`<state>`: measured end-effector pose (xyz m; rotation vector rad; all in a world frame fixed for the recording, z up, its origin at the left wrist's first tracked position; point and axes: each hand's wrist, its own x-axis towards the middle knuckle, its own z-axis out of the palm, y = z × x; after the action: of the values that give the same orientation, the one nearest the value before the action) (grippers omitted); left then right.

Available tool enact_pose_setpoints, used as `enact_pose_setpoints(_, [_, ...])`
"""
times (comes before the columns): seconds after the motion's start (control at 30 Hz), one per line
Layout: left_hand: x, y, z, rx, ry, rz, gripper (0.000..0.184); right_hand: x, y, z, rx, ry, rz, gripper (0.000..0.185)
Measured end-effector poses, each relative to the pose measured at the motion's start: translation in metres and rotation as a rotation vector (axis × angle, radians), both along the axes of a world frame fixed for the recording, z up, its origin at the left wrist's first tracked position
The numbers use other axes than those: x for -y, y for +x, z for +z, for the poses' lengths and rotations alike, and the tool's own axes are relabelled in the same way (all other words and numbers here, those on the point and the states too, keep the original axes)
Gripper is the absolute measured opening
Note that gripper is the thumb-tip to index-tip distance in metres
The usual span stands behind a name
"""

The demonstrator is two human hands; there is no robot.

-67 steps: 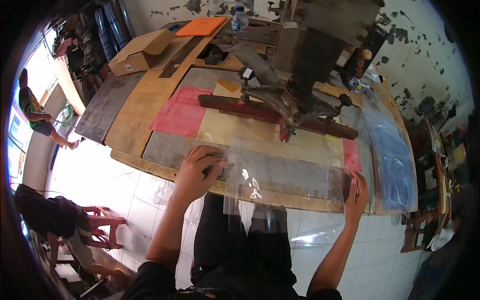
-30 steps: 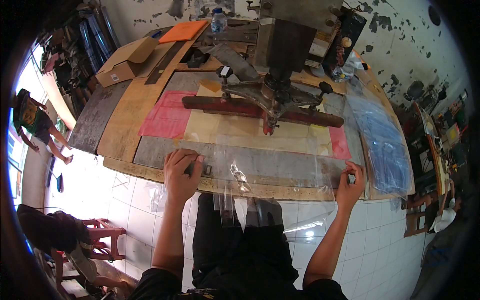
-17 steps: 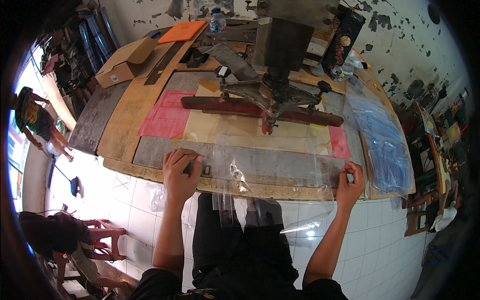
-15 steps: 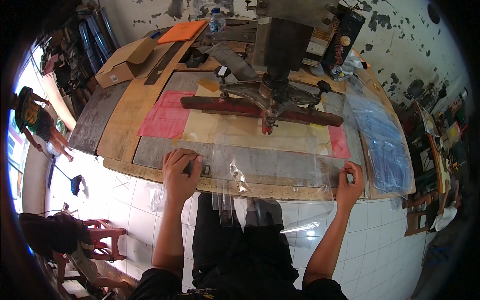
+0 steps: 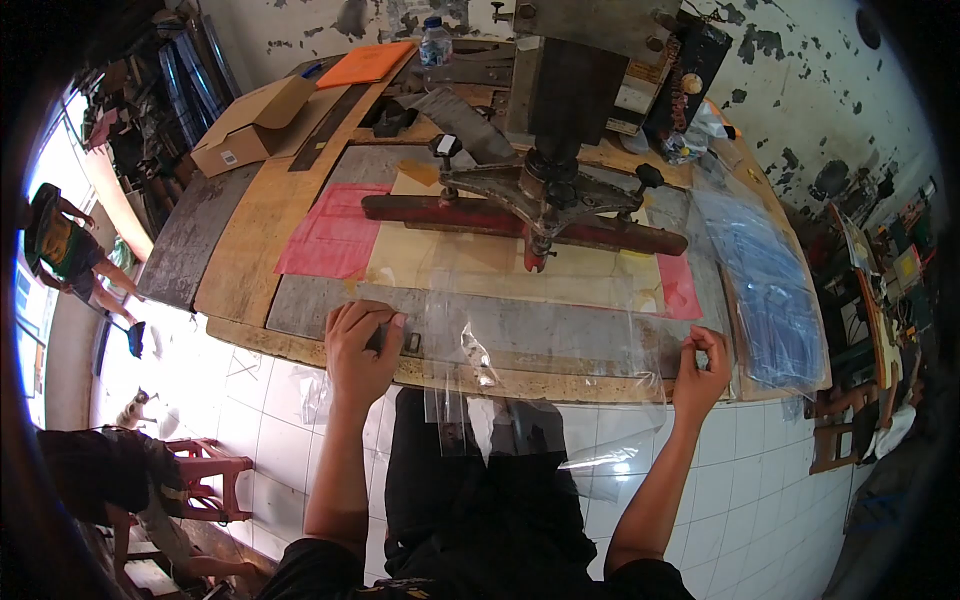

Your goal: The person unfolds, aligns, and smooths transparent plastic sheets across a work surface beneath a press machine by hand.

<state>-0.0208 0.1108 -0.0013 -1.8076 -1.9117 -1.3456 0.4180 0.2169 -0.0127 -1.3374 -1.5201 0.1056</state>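
A clear plastic sheet (image 5: pixel 540 370) lies over the table's front edge and hangs down over my legs. My left hand (image 5: pixel 364 350) rests at the edge left of the sheet, its fingers curled together; what they hold, if anything, is hidden. At the sheet's right side my right hand (image 5: pixel 702 368) is closed with thumb and fingertips together, and what is between them is too small to make out. Beyond the sheet, a red press bar (image 5: pixel 450 214) sits over a cream sheet (image 5: pixel 400 256) with pink pieces (image 5: pixel 330 235) at its ends.
Blue-tinted plastic sheets (image 5: pixel 770 290) are stacked on the right. A cardboard box (image 5: pixel 250 125), an orange folder (image 5: pixel 366 63) and a bottle (image 5: pixel 436 48) stand at the back left. Below left is a red stool (image 5: pixel 215 480); other people are at both sides, one near a broom (image 5: pixel 136 338).
Since the earliest frame the view has shifted, and my left hand's fingers have curled in more. Lately both hands have stayed nearly still, while the person at the left has moved the broom.
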Motion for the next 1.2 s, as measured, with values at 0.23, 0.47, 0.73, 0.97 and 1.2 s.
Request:
enact_pose_setpoints(0.23, [0.0000, -0.0009, -0.0014, -0.010, 0.006, 0.001, 0.008, -0.0010, 0.0013, -0.0014, -0.021, -0.006, 0.008, 0.023])
enact_pose_setpoints(0.47, [0.0000, -0.0011, -0.0014, -0.021, 0.020, -0.008, 0.008, 0.0003, 0.0000, 0.0006, 0.002, 0.012, 0.012, 0.020])
enact_pose_setpoints(0.73, [0.0010, -0.0014, -0.0015, -0.018, 0.004, -0.006, 0.008, 0.0024, -0.0027, 0.0046, 0.037, 0.039, 0.026, 0.018])
enact_pose_setpoints(0.97, [0.0005, -0.0018, -0.0016, -0.018, 0.013, -0.009, 0.008, 0.0019, -0.0025, 0.0035, 0.023, 0.016, 0.019, 0.015])
enact_pose_setpoints(1.2, [0.0002, -0.0012, -0.0013, -0.012, 0.018, -0.010, 0.008, 0.0028, -0.0039, 0.0042, 0.015, 0.006, 0.018, 0.013])
